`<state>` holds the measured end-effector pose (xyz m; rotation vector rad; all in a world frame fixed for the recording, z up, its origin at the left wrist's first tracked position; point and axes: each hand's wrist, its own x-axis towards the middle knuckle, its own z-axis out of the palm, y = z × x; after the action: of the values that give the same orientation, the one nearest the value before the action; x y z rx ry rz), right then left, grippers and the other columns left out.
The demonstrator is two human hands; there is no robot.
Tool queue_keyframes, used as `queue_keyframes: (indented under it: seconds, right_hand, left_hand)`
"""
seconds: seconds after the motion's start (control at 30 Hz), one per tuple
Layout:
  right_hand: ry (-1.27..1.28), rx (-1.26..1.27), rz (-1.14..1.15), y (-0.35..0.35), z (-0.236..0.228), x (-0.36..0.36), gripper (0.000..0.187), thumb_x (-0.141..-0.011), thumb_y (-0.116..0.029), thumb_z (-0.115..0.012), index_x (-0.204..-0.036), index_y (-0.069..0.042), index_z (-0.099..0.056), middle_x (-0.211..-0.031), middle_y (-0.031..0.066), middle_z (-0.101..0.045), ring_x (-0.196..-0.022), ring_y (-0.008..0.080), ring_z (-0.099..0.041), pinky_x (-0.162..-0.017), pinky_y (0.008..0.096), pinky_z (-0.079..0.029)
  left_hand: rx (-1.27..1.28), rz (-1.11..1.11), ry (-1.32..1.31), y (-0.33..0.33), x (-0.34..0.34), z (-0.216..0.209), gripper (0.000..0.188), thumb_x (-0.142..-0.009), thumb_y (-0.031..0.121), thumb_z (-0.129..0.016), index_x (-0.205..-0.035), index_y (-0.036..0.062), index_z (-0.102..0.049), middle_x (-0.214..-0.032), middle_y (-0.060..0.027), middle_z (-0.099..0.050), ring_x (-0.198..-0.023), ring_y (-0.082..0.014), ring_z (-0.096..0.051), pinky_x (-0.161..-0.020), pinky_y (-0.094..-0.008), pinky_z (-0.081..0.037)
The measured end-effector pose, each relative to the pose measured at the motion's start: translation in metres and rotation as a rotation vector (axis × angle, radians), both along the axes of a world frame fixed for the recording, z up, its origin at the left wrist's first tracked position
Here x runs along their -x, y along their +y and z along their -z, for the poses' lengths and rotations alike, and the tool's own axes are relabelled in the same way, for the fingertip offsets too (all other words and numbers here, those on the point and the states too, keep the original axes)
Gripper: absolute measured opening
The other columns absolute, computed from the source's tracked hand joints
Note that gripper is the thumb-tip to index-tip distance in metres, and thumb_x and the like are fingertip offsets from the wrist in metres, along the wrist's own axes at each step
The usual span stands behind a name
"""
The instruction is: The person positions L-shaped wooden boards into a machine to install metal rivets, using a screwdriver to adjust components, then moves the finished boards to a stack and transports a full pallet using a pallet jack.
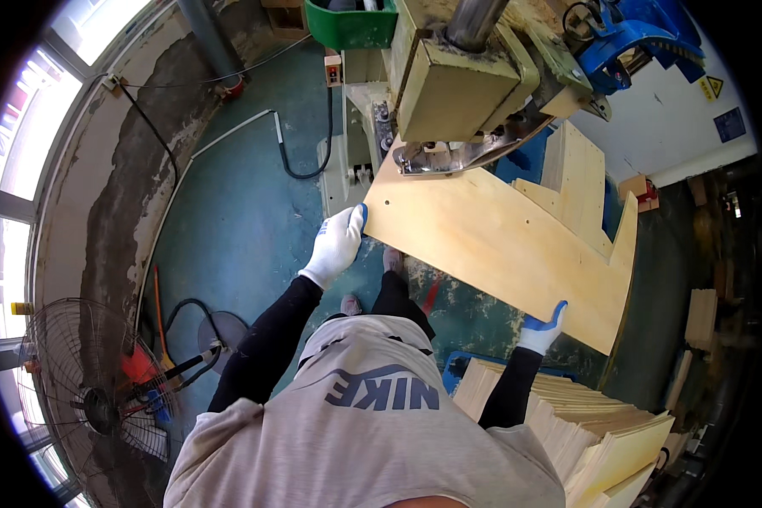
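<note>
A large pale plywood panel [491,241] with small holes lies level in front of me, its far left end under the metal guard [440,159] of a cream-coloured machine [457,93]. My left hand [337,244], in a white glove with blue fingertips, grips the panel's near left corner. Along the near edge at the right, my right hand [543,328] is closed on the panel, its blue thumb on top and the other fingers hidden below. What the guard covers at the panel's end cannot be seen.
Stacked plywood pieces [601,423] stand at my lower right. More cut panels [576,182] lie beyond the held one. A floor fan [97,411] stands at the left, cables trail across the green floor [245,186], and a green bin [351,30] sits beside the machine.
</note>
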<state>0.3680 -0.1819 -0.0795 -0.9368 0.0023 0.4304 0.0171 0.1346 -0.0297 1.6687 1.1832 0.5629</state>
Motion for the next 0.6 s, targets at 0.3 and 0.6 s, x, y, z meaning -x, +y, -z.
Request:
queue_keyframes:
  seconds: [0.3,0.6]
  right_hand:
    - [0.048,-0.005,-0.006,0.004,-0.017,-0.001,0.050,-0.105,-0.038,-0.056,-0.142,-0.003,-0.053,-0.141,0.0113,-0.060,-0.128,0.0270,-0.058,-0.109,0.0433,-0.046]
    - [0.060,-0.119,0.001,0.030,-0.004,-0.036,0.046,-0.107,-0.035,-0.054,-0.140,-0.002,-0.055,-0.142,0.0116,-0.060,-0.129,0.0252,-0.056,-0.112,0.0424,-0.044]
  left_hand:
    - [-0.037,-0.059,-0.034,-0.004,-0.006,-0.005,0.041,-0.109,0.030,-0.046,-0.099,-0.0047,-0.064,-0.087,-0.0308,-0.062,-0.086,-0.0500,-0.060,-0.074,-0.0463,-0.049]
    - [-0.046,-0.109,-0.076,0.042,-0.050,0.015,0.047,-0.109,0.039,-0.045,-0.110,-0.0033,-0.067,-0.089,-0.0259,-0.068,-0.083,-0.0423,-0.064,-0.076,-0.0433,-0.051]
